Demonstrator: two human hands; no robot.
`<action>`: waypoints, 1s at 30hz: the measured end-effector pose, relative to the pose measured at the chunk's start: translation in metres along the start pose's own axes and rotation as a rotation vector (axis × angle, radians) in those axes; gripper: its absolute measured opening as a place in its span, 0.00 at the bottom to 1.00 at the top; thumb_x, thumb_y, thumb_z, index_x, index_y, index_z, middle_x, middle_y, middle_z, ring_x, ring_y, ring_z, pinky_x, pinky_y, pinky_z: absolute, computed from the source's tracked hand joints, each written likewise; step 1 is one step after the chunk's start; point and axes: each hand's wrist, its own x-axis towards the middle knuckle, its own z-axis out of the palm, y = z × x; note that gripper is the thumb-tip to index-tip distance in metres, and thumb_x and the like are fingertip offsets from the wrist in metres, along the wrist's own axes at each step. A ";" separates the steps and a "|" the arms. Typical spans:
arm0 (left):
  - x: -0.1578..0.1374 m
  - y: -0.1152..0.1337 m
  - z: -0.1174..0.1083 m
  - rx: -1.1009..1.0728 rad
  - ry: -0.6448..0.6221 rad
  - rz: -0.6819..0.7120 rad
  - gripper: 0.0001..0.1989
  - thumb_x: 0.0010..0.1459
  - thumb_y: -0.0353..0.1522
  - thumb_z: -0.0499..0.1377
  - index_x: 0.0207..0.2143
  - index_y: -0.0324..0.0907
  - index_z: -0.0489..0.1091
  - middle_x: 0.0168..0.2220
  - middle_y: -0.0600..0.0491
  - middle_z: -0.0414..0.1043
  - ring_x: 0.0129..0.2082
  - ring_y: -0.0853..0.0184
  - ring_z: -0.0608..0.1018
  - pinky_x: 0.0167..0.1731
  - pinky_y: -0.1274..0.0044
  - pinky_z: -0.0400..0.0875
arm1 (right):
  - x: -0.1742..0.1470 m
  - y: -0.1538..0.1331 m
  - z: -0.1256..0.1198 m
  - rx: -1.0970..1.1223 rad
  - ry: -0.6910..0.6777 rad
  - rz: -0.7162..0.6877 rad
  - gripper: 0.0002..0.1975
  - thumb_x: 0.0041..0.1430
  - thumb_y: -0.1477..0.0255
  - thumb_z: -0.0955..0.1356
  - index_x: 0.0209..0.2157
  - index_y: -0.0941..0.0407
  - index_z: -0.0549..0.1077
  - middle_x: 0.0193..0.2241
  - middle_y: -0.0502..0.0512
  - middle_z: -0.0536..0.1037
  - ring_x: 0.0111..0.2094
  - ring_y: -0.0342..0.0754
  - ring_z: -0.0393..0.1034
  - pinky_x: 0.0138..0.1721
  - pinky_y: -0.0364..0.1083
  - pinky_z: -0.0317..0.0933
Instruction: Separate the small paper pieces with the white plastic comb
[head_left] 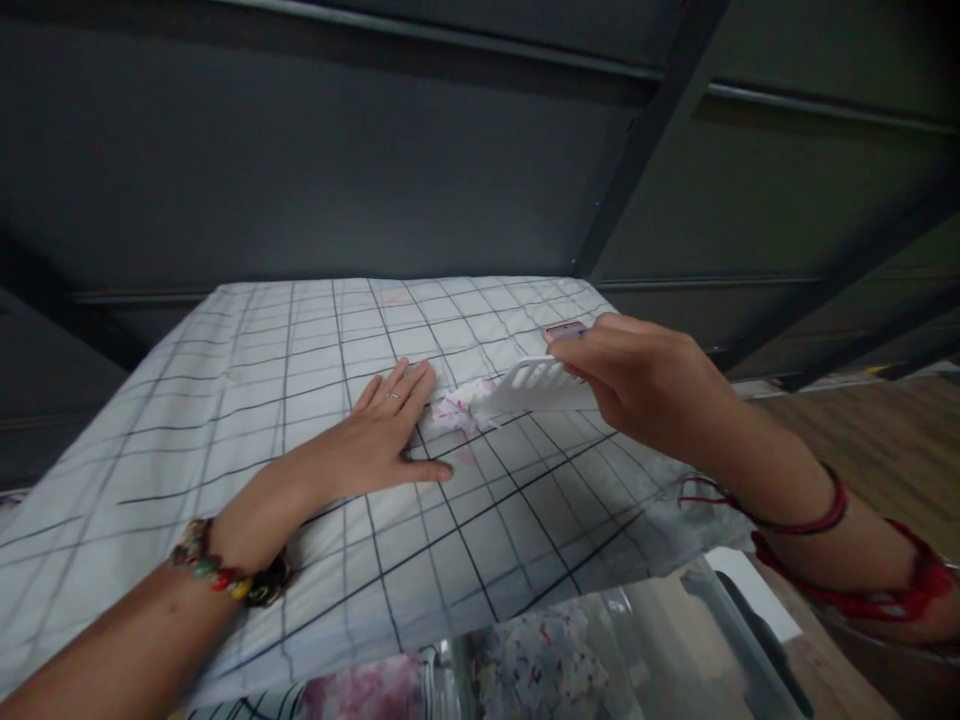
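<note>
My left hand (pixel 394 425) lies flat on a white cloth with a dark grid (pixel 517 535), fingers apart, holding nothing. Just right of its fingertips sits a small heap of whitish scraps (pixel 454 408) with pink and red specks; what they are made of I cannot tell. In my right hand (pixel 637 375) is a thin white slotted plastic scraper (pixel 525 385), gripped at its right end. The blade's left end reaches the heap and appears to touch it. My right fingers partly hide the scraper.
A phone-like object (pixel 564 330) lies behind my right hand. Along the near edge stand a clear container of speckled scraps (pixel 540 660), a pinkish pile (pixel 364 690) and a clear plastic bin (pixel 697 640). Dark metal panels (pixel 337 150) rise behind the table. Wooden flooring (pixel 877 430) shows at right.
</note>
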 end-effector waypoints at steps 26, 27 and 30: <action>-0.002 -0.004 0.001 -0.036 0.034 0.076 0.49 0.56 0.54 0.49 0.63 0.33 0.28 0.65 0.37 0.26 0.62 0.52 0.31 0.57 0.60 0.35 | -0.025 -0.007 -0.022 0.079 0.087 -0.226 0.13 0.54 0.86 0.59 0.36 0.58 0.68 0.22 0.50 0.65 0.25 0.44 0.53 0.24 0.44 0.49; -0.002 -0.004 0.001 -0.037 0.039 0.082 0.48 0.56 0.54 0.49 0.63 0.33 0.27 0.65 0.37 0.26 0.62 0.51 0.31 0.57 0.60 0.35 | -0.028 -0.006 -0.024 0.080 0.083 -0.222 0.13 0.54 0.86 0.60 0.37 0.58 0.67 0.22 0.50 0.65 0.26 0.44 0.54 0.25 0.44 0.49; -0.002 -0.006 0.003 -0.047 0.062 0.099 0.49 0.56 0.54 0.49 0.63 0.36 0.25 0.65 0.38 0.26 0.62 0.50 0.32 0.57 0.59 0.36 | -0.035 -0.005 -0.029 0.082 0.095 -0.229 0.12 0.56 0.85 0.60 0.38 0.57 0.66 0.24 0.51 0.68 0.27 0.44 0.57 0.27 0.44 0.53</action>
